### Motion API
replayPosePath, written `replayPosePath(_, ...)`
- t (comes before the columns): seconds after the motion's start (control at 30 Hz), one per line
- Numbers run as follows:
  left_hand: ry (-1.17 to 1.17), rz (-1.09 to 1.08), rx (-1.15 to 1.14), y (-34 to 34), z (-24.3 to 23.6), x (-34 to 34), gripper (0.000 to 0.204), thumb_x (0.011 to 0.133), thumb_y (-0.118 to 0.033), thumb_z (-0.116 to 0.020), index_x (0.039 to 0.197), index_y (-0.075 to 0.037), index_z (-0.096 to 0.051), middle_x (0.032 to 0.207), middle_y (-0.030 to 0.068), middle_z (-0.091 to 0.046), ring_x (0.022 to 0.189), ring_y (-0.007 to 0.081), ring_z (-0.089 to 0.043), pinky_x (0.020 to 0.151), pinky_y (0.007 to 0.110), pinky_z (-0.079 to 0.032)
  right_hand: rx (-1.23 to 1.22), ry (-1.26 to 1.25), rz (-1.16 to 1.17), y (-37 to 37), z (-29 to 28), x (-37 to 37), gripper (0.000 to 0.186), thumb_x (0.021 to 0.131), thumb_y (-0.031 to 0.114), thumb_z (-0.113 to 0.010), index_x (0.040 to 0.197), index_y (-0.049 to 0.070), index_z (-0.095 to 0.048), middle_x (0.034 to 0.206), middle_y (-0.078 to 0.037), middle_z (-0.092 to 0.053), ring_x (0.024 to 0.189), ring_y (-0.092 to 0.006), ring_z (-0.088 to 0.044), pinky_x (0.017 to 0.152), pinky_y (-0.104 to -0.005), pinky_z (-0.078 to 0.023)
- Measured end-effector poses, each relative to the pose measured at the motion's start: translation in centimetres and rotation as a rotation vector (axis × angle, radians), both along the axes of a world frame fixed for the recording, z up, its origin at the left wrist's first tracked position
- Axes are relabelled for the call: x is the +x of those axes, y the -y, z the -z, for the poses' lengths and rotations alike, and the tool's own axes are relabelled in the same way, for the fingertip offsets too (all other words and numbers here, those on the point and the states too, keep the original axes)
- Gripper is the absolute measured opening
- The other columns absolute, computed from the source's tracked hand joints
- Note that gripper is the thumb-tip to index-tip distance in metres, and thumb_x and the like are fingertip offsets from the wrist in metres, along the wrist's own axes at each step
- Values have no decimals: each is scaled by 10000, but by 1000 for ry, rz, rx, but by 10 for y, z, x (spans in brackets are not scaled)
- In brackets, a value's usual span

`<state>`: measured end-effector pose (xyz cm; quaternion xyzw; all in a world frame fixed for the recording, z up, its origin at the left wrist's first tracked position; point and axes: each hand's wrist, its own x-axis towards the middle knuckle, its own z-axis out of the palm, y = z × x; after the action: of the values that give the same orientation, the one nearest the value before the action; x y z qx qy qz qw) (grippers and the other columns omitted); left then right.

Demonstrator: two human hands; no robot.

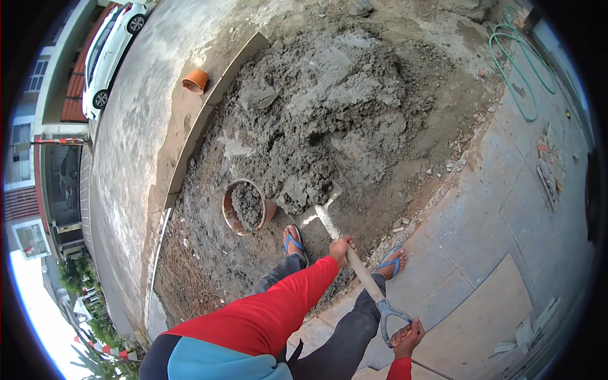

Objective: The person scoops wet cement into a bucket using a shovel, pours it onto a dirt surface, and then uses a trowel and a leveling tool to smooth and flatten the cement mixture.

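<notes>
A board (212, 107) runs left of the mortar heap (342, 95), a pot (195, 81) beyond it. A bucket (270, 209) stands at the heap's near left; a hose (528, 118) lies right.

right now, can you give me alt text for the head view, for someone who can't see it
The left hand grips the shaft of a shovel and the right hand its D-shaped handle, with the blade at the edge of a heap of wet-looking grey mix. A bucket holding similar mix stands to the left of the person's sandalled feet.
</notes>
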<state>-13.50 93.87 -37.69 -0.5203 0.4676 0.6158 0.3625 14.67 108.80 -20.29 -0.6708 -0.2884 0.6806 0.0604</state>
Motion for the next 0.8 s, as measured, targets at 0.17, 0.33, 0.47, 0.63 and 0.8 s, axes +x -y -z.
replayPosePath(0.17,12,-94,54,81,-110,20,141,829,-121,-595,762,-73,-481,609,43,-484,531,185,-506,518,352,-493,-108,17,-77,28,-89,-13,330,920,412,-532,735,169,-409,443,30,-302,292,-107,-300,286,-285,-302)
replayPosePath(0.33,-71,-101,-318,174,-182,42,116,798,-65,-635,793,-1,-539,659,82,-552,551,222,-573,485,365,-489,-301,102,-179,50,-128,-29,280,927,390,-531,773,168,-459,452,28,-335,310,-98,-329,295,-253,-296)
replayPosePath(0.47,-38,34,-498,222,-191,51,232,758,-28,-672,900,29,-498,779,125,-576,595,243,-594,509,382,-503,-647,74,-146,50,-94,-21,293,900,415,-563,784,148,-530,452,38,-387,321,-93,-355,317,-241,-332)
replayPosePath(0.63,-118,-15,-790,227,-116,12,594,698,-111,-727,1113,58,-337,1051,267,-561,902,330,-618,748,412,-516,-744,210,5,79,-51,-82,167,851,248,-515,758,109,-506,512,12,-420,396,-97,-389,367,-226,-345)
replayPosePath(0.8,-206,-112,-832,295,-68,-52,527,706,-125,-705,1052,52,-349,1073,293,-563,971,358,-610,851,386,-479,-981,145,-30,150,-45,-159,233,819,288,-509,700,92,-463,581,-11,-414,460,-105,-412,404,-230,-364)
